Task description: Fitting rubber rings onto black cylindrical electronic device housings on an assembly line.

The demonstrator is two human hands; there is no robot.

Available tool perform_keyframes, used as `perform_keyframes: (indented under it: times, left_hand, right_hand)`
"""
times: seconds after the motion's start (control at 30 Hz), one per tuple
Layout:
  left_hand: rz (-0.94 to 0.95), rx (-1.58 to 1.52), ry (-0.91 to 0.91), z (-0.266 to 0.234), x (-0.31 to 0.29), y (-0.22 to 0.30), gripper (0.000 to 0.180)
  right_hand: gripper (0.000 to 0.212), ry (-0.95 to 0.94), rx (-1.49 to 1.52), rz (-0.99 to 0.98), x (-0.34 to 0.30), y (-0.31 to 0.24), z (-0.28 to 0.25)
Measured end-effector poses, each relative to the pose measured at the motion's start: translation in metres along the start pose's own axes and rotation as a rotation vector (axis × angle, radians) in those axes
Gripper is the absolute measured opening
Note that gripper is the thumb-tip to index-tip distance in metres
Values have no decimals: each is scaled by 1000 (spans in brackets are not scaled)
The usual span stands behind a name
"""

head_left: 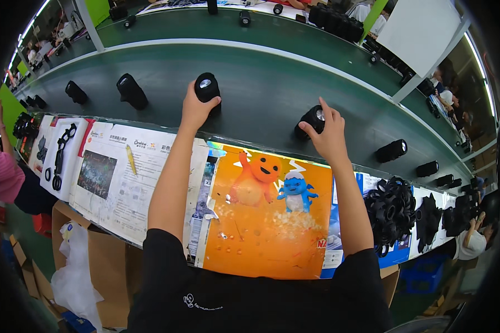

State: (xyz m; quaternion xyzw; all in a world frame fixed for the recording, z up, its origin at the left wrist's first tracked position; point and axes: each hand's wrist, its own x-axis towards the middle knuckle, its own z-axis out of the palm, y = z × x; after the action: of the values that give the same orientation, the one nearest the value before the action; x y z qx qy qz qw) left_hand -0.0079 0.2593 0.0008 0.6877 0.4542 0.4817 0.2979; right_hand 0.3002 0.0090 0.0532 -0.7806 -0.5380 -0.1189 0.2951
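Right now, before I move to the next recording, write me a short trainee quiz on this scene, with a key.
1. True or false: the left hand touches one black cylinder, and the right hand touches another black cylinder.
2. What is the main colour of the printed sheet directly in front of the black shirt?
A) green
B) orange
C) white
3. Fill in: in the picture, the heap of black loops lies to the ____ of that sheet.

Key: 1 true; 2 B; 3 right.
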Motion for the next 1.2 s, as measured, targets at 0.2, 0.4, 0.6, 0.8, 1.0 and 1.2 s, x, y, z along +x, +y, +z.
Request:
perform_keyframes:
  times: [0.2, 0.4, 0.6, 0.8, 1.0, 1.2]
  left_hand:
    - [-76, -68, -56, -3, -24, 30, 87]
    - [-344, -695, -172, 21, -152, 126, 60]
    - [-472, -828, -310, 28, -215, 124, 70]
    - [-575, -1167, -497, 27, -231, 97, 74]
    - [-437, -1275, -513, 25, -230, 103, 68]
    - [-370, -1460, -367, 25, -232, 102, 76]
  right_hand:
    - [67, 72, 7, -189, -52, -17, -37]
    - [76, -14, 109, -315, -134, -97, -41]
    - [104, -27, 419, -8, -180, -97, -19]
    - [97, -284, 1155, 347, -192, -89, -29]
    - [96, -443, 1302, 416, -212, -86, -3]
    - [94, -275, 910, 151, -214, -95, 0]
